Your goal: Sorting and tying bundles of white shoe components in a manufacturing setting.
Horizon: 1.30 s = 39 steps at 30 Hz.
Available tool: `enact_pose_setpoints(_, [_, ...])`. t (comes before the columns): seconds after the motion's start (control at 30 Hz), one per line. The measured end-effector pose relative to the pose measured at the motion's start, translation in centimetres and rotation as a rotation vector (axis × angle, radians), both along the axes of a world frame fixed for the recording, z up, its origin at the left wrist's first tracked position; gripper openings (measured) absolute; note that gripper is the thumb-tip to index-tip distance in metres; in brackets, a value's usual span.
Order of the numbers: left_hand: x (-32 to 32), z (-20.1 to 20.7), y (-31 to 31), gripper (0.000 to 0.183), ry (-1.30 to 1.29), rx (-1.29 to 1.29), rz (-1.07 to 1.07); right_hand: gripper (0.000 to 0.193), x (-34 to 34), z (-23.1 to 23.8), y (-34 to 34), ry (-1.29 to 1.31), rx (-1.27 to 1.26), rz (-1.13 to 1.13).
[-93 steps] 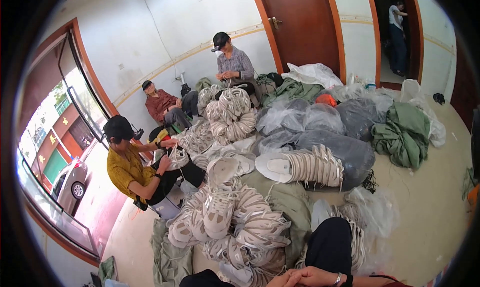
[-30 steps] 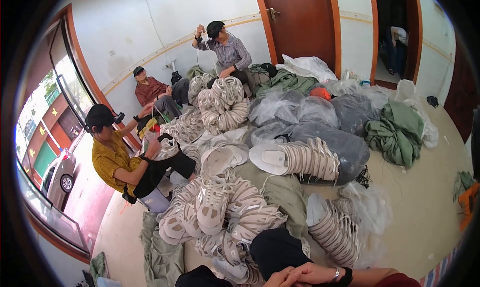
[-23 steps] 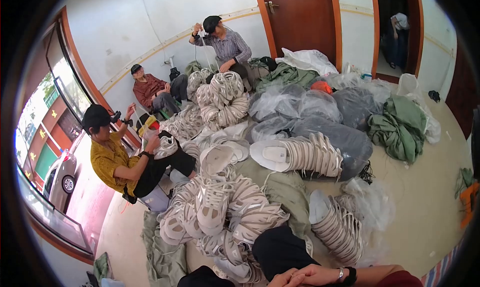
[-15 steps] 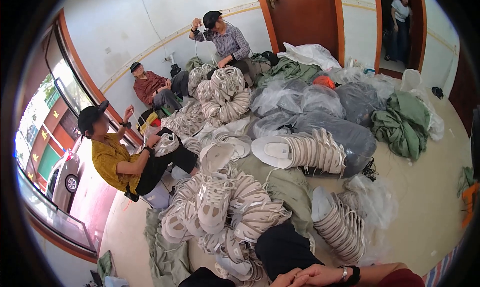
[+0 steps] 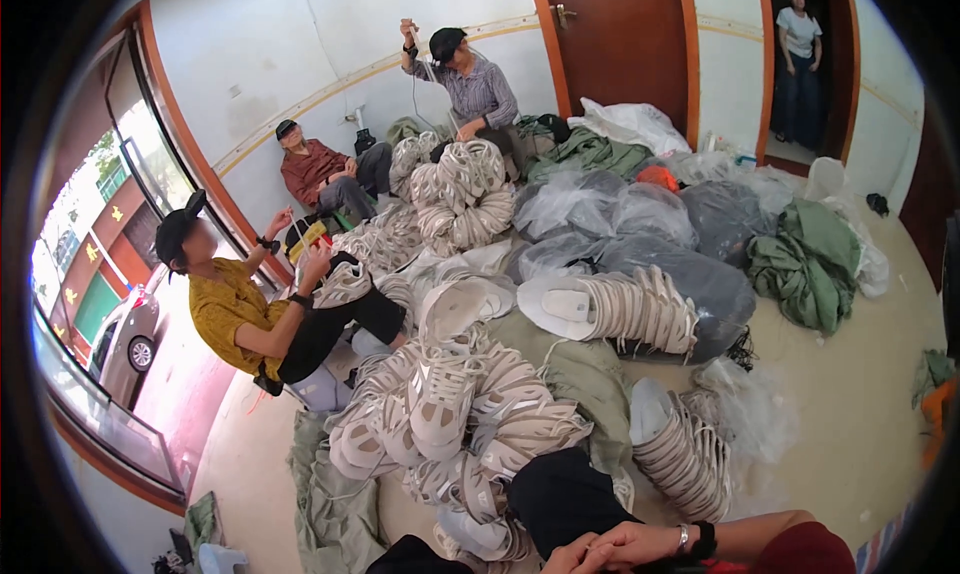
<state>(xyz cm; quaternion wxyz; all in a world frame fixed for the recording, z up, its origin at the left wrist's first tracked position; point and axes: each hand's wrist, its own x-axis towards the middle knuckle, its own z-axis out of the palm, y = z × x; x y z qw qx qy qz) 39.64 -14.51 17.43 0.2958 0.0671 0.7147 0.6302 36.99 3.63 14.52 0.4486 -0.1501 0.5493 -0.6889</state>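
Observation:
At the lower edge my right hand [image 5: 637,543] lies against my left hand [image 5: 569,556], the two folded together over my lap. Their fingers are closed, and no object shows in them. A silver bracelet [image 5: 683,537] and a dark band [image 5: 705,540] circle my right wrist. My dark-trousered knee [image 5: 562,499] is just beyond the hands. Nearest to it, a large heap of beige lace-up shoe uppers [image 5: 440,399] spreads on the floor. A nested row of uppers [image 5: 682,459] lies right of my knee.
Another row of uppers [image 5: 610,309] rests against grey plastic sacks [image 5: 690,299]. Green cloth [image 5: 805,264] lies at right. A person in yellow [image 5: 235,309] sits at left with an upper; two people [image 5: 485,89] [image 5: 325,174] sit at the back wall. Someone stands in the doorway [image 5: 800,49].
The view has shifted slightly. My hands stay folded together. The person in yellow has brought a hand up near the other, and the standing person is more upright.

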Motion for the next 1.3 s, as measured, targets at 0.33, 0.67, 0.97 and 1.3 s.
enact_pose_setpoints(0.33, [-0.4, 0.3, -0.2, 0.032, -0.01, 0.268, -0.039, 0.023, 1.3, 0.4, -0.4, 0.122, 0.102, -0.077])
enact_pose_setpoints(0.67, [-0.2, -2.0, 1.8, 0.035, -0.055, 0.375, -0.206, 0.026, 4.5, 7.0, 0.3, 0.11, 0.247, -0.302])
enact_pose_setpoints(0.97, [0.1, -1.8, 3.9, 0.035, -0.066, 0.347, -0.242, 0.027, 5.8, 5.6, 2.5, 0.123, 0.19, -0.36])
enact_pose_setpoints(1.3, [0.0, -2.0, 5.1, 0.034, -0.002, 0.168, -0.174, 0.024, 4.6, 1.1, 4.7, 0.087, 0.087, -0.279])
